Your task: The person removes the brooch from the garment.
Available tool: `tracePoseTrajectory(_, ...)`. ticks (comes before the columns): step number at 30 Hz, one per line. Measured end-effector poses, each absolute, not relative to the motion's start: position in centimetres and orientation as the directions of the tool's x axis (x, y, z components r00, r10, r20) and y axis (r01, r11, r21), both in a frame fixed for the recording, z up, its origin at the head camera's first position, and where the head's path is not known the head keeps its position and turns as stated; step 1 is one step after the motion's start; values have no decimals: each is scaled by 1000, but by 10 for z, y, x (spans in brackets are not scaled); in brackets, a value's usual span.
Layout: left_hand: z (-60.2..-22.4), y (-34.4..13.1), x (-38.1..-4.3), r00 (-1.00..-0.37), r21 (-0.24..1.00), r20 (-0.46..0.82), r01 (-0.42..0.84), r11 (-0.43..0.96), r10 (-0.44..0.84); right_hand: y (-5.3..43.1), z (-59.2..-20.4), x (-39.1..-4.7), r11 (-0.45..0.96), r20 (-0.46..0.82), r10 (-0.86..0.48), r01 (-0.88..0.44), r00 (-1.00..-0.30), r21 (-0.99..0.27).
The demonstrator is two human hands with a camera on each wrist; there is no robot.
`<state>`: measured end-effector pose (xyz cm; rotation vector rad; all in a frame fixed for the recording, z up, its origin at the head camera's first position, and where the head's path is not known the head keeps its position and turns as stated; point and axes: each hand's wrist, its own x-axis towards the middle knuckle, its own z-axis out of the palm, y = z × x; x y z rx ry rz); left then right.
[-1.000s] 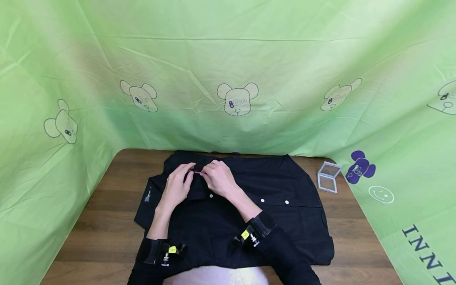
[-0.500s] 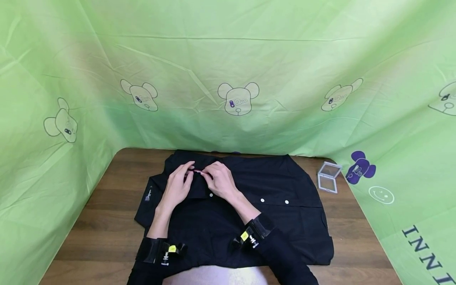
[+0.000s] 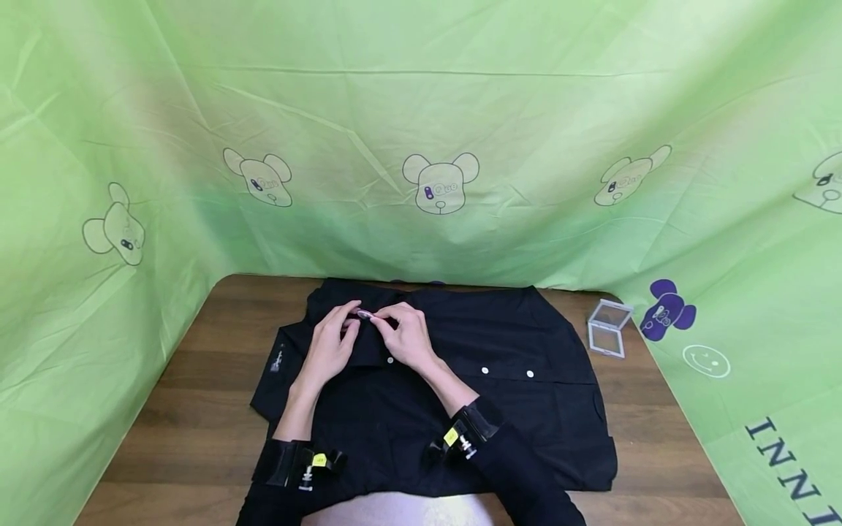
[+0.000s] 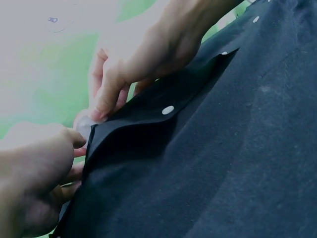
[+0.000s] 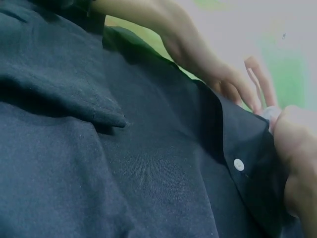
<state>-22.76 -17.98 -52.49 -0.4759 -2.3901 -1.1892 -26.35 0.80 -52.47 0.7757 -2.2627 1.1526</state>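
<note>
Shirt [image 3: 414, 416] nearest me, table [image 3: 177, 438] showing past its left and right edges, more room left. My left hand [image 3: 330, 345] and right hand [image 3: 409, 337] pinch a shiny piece [image 3: 364, 314] at the shirt's edge; open case [image 3: 605, 328] past its right side, green cloth [image 3: 329, 226] behind.

Shiny piece [image 3: 364, 315] partly hidden by fingers [image 4: 101, 109], too small to identify; lettering [image 3: 798, 483] cropped at edge.

Table [image 3: 191, 394], brown wood-grain, beneath my fingers [image 3: 395, 310]. On it: black shirt [image 3: 500, 321], spread under them; clear hinged case [image 3: 606, 327], opened, well right of them.
</note>
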Motion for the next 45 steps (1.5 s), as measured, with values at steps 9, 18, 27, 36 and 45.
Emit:
tracePoseTrajectory(9,-529,-178,-228,-842,688,535,481,543,68,11,-529,-267,441,576,-237,-615,-782,-654)
tracePoseTrajectory(18,-531,-176,-230,-816,683,578,483,548,-1,12,-528,-267,419,555,-259,-610,-790,-673)
tracePoseTrajectory(27,-530,-176,-230,-823,689,567,461,558,-20,14,-527,-267,435,535,-281,-602,-797,-669)
tracePoseTrajectory(36,-530,-177,-230,-832,695,555,447,563,-24,14,-528,-268,457,526,-289,-598,-800,-658)
tracePoseTrajectory(45,-527,-178,-229,-847,706,531,422,569,-31,15,-523,-265,454,557,-319,-640,-767,-620)
